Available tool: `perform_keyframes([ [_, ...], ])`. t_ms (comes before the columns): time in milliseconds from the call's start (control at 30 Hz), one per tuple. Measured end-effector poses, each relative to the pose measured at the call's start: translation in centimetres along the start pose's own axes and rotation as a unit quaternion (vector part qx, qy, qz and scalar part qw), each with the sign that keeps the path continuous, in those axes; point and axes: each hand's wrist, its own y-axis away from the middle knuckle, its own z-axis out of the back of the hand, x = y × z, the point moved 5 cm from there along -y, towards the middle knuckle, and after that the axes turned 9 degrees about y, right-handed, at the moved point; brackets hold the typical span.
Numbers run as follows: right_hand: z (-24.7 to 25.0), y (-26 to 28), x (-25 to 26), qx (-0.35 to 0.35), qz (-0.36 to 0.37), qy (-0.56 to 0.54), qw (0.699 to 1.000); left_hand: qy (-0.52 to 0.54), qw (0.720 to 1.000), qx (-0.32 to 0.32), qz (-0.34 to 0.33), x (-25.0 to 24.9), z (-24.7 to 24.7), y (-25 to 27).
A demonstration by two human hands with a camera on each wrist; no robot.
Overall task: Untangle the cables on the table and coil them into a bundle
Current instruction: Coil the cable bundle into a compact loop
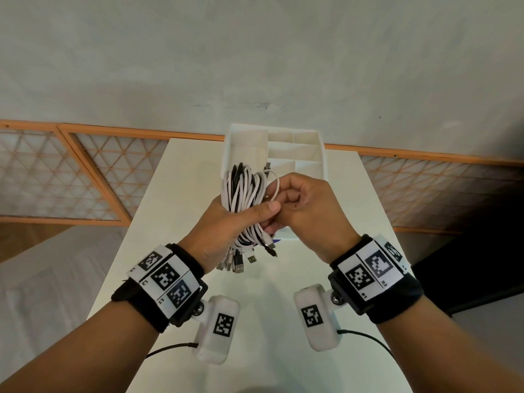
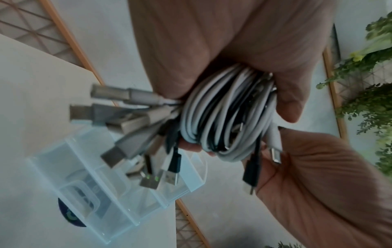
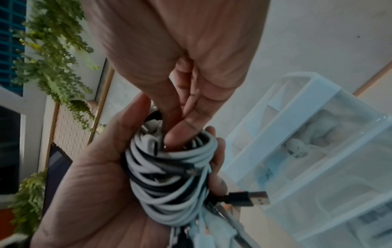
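A coil of white and black cables [image 1: 243, 194] is held upright above the white table [image 1: 181, 222]. My left hand [image 1: 270, 218] grips its middle, thumb across the front. My right hand [image 1: 286, 198] touches the coil's right side with curled fingers that pinch a loose white loop [image 1: 274, 184]. In the right wrist view its fingertips [image 3: 180, 134] push into the top of the coil [image 3: 169, 176], which lies in the left palm [image 3: 84, 193]. Several USB plugs [image 1: 239, 263] hang below the left hand. The left wrist view shows the coil [image 2: 229, 117], the plugs [image 2: 118, 117] and the right palm [image 2: 307, 176].
A white plastic organiser tray [image 1: 321, 154] with several compartments stands just behind the hands at the table's far end. A dark blue disc [image 2: 70, 216] lies under its corner. Orange-framed lattice panels [image 1: 85, 171] run along the wall. Green plants [image 3: 53, 50] hang off to the side.
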Motion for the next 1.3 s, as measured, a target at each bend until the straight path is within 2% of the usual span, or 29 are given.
perform_keyframes([
  [167, -0.7, 0.5, 0.1, 0.008, 0.071, 0.133, 0.989, -0.015, 0.998, -0.053, -0.017, -0.1, 0.4, -0.2],
  [300, -0.5, 0.2, -0.6, -0.039, 0.085, 0.143, 0.985, -0.026, 0.998, -0.059, -0.018, 0.1, 0.3, -0.1],
  [433, -1.0, 0.7, -0.4, -0.080, 0.176, 0.250, 0.949, -0.023, 0.998, -0.056, -0.007, 0.3, 0.0, 0.2],
  [500, -1.4, 1.0, -0.6, -0.087, 0.176, 0.268, 0.943, -0.049, 0.997, -0.051, -0.013, 0.1, -0.2, 0.2],
  [567, -1.2, 1.0, -0.6, -0.086, 0.175, 0.257, 0.947, -0.067, 0.996, -0.054, -0.020, -0.1, -0.5, 0.1],
  [667, -0.4, 0.7, -0.6, -0.034, 0.157, 0.206, 0.965, -0.057, 0.995, -0.072, -0.028, -0.3, -0.4, -0.1],
  [733, 0.1, 0.7, -0.4, -0.028, 0.154, 0.177, 0.972, -0.044, 0.996, -0.075, -0.027, -0.2, -0.5, -0.1],
  [867, 0.6, 0.9, -0.5, -0.105, 0.161, 0.110, 0.975, -0.037, 0.996, -0.080, -0.024, 0.1, -0.5, 0.0],
  [933, 1.7, 0.5, -1.2, -0.136, 0.103, 0.042, 0.984, -0.008, 0.996, -0.088, -0.015, 0.4, 0.0, -0.1],
  [967, 2.0, 0.3, -1.4, -0.114, 0.055, 0.025, 0.992, 0.013, 0.996, -0.089, -0.007, 0.5, 0.2, -0.2],
  [1033, 0.8, -0.2, -1.8, 0.036, -0.025, 0.061, 0.997, 0.032, 0.997, -0.076, 0.002, 0.9, 0.3, -0.3],
  [1067, -0.3, -0.1, -1.7, 0.108, -0.033, 0.061, 0.992, 0.033, 0.997, -0.067, 0.007, 1.0, 0.2, -0.3],
  [1100, -1.4, -0.1, -1.6, 0.152, -0.020, 0.041, 0.987, 0.036, 0.998, -0.057, 0.015, 1.2, 0.0, -0.4],
  [1167, -2.3, -0.2, -1.4, 0.153, 0.008, 0.004, 0.988, 0.056, 0.997, -0.031, 0.035, 1.5, -0.6, -0.5],
  [1300, -2.2, -0.3, -1.7, 0.115, 0.008, -0.026, 0.993, 0.049, 0.996, -0.007, 0.071, 1.6, -0.5, -0.6],
])
